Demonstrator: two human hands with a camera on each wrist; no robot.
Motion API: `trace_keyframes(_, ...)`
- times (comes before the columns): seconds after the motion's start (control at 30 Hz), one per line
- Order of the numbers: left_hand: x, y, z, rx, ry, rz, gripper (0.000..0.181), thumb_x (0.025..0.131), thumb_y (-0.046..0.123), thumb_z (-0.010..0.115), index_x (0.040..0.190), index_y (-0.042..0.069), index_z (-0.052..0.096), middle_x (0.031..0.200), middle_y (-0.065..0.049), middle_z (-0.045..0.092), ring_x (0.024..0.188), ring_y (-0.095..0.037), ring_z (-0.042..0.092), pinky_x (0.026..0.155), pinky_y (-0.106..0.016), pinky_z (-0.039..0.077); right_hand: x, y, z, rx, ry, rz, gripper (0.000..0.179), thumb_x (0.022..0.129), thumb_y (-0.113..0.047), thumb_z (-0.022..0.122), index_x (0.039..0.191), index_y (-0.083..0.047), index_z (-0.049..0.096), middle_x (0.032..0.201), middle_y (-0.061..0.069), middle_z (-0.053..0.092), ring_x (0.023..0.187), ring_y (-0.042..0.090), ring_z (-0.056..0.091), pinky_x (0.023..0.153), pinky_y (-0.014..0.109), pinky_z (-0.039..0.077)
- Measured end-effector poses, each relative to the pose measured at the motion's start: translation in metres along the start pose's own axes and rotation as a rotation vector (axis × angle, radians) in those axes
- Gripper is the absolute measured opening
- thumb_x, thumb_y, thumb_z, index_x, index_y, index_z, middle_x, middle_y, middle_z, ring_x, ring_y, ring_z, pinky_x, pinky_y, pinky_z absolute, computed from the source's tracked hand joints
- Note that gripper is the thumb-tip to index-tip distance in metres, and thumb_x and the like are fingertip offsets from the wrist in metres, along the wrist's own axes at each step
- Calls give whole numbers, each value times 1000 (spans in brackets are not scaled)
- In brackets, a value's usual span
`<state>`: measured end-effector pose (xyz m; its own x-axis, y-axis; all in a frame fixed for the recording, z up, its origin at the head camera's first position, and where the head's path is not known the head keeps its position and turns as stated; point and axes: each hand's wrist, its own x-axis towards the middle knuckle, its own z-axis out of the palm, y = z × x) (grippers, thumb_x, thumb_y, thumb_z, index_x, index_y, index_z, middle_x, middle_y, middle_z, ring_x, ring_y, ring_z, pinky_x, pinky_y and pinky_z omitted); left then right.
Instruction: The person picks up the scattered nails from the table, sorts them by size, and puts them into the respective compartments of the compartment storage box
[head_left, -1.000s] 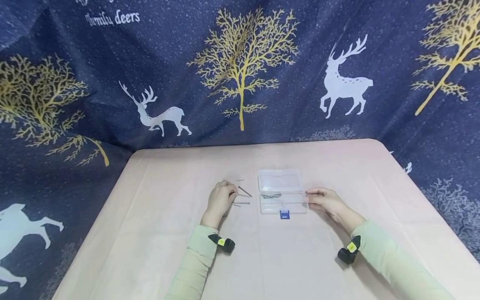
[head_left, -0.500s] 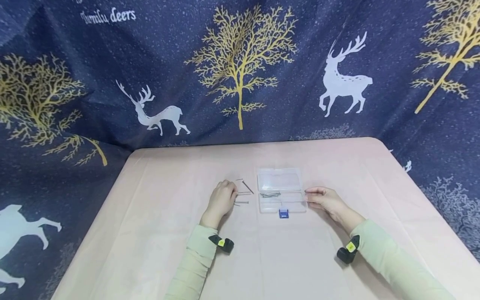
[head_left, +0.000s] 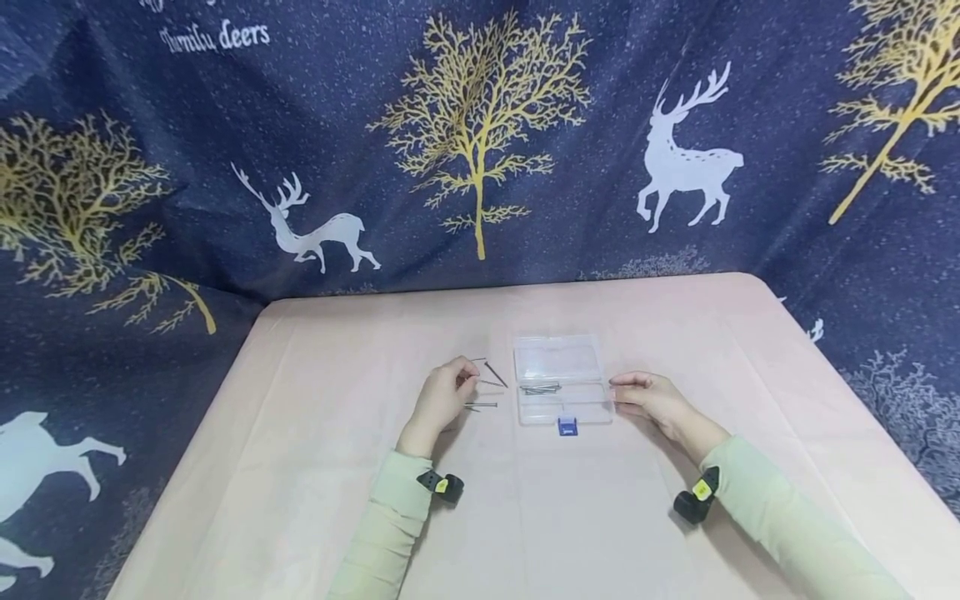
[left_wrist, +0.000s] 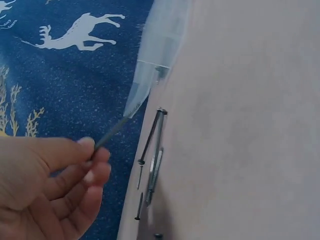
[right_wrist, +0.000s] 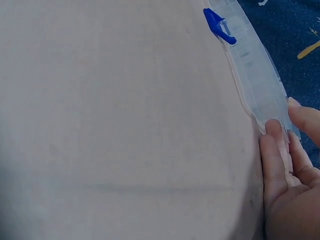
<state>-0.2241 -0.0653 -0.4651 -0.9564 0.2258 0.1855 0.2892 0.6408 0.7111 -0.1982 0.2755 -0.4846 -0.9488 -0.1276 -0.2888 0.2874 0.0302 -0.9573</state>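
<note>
My left hand (head_left: 442, 397) pinches a long grey nail (left_wrist: 112, 131) between thumb and fingertips, its free end pointing toward the box. Under and beside that hand, several loose nails (left_wrist: 150, 137) of different lengths lie on the table. To the right, a clear plastic box (head_left: 536, 414) stands with its lid (head_left: 558, 363) folded back and its blue latch (head_left: 567, 427) facing me. A small bundle of nails (head_left: 541, 389) lies in the left part of its rear compartment. My right hand (head_left: 660, 403) holds the box's right end, thumb and fingers on either side in the right wrist view.
The table (head_left: 480, 533) has a pale pink cover. Behind it hangs a dark blue cloth (head_left: 330, 108) printed with deer and trees. Black cameras are strapped to both wrists over pale green sleeves (head_left: 401, 500).
My left hand has lifted slightly, and the nail it pinches now shows above the others lying on the table. One dark loose nail has shifted. My right hand keeps its place at the box.
</note>
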Motion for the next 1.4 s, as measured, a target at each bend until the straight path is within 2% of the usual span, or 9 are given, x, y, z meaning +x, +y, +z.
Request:
trace_keyframes(0.17, 0, -1, 3, -302, -11, -116, 7, 88, 4, 62, 94, 1, 64, 87, -11, 69, 74, -18, 65, 67, -29, 57, -4, -1, 3, 6, -13, 18, 30, 87, 2, 60, 115, 12, 55, 89, -7, 65, 81, 4, 66, 80, 20, 56)
trace_keyframes(0.33, -1, 0, 12, -570, -1, -249, 14, 86, -3, 62, 98, -9, 61, 90, -20, 70, 70, -20, 69, 69, -30, 59, -4, -2, 9, -19, -3, 54, 41, 87, 3, 60, 121, 20, 47, 90, -3, 65, 81, 6, 67, 82, 24, 56)
trace_keyframes(0.47, 0, 3, 18, -705, -14, -300, 16, 85, -7, 61, 99, -13, 59, 85, -17, 70, 67, -13, 68, 69, -28, 59, -2, -2, 8, -51, -1, 50, 45, 87, 2, 61, 123, 21, 45, 94, -1, 67, 81, 6, 67, 82, 24, 56)
trace_keyframes(0.57, 1, 5, 19, -736, -40, -326, 16, 85, -6, 62, 100, -12, 59, 83, -12, 70, 68, -13, 69, 68, -26, 59, -2, -3, 6, -75, -7, 47, 47, 87, 1, 61, 125, 22, 43, 99, 3, 68, 82, 6, 67, 83, 24, 56)
trace_keyframes(0.73, 5, 7, 18, -734, -83, -387, 18, 86, -2, 64, 102, -9, 60, 83, -8, 70, 69, -12, 70, 67, -22, 58, -2, -7, 5, -114, -29, 55, 48, 87, 1, 62, 126, 22, 42, 105, 11, 67, 84, 6, 66, 84, 26, 56)
trace_keyframes(0.9, 9, 11, 18, -763, -114, -427, 22, 86, -3, 62, 107, -10, 59, 86, -14, 71, 71, -15, 70, 65, -20, 57, 0, -11, 4, -159, -58, 39, 48, 87, 0, 62, 125, 21, 43, 105, 11, 67, 85, 5, 65, 84, 24, 55)
trace_keyframes(1.1, 13, 18, 22, -778, -158, -501, 26, 87, -1, 62, 112, -9, 58, 93, -17, 71, 74, -15, 70, 68, -20, 58, 1, -16, 4, -118, -97, 44, 46, 88, 6, 57, 125, 25, 38, 100, 5, 64, 85, 6, 65, 85, 25, 55)
trace_keyframes(1.23, 16, 22, 26, -780, -161, -506, 26, 87, -1, 61, 112, -10, 58, 96, -21, 70, 76, -17, 71, 70, -22, 58, 0, -20, 6, -107, -88, 85, 45, 89, 6, 54, 126, 24, 36, 101, 7, 65, 83, 7, 66, 85, 26, 55)
trace_keyframes(1.4, 22, 28, 30, -783, -200, -495, 26, 87, -1, 62, 111, -10, 57, 96, -22, 69, 70, -11, 69, 72, -24, 58, -1, -26, 11, -120, -53, 136, 46, 90, 4, 55, 129, 22, 36, 109, 16, 61, 85, 7, 65, 85, 27, 55)
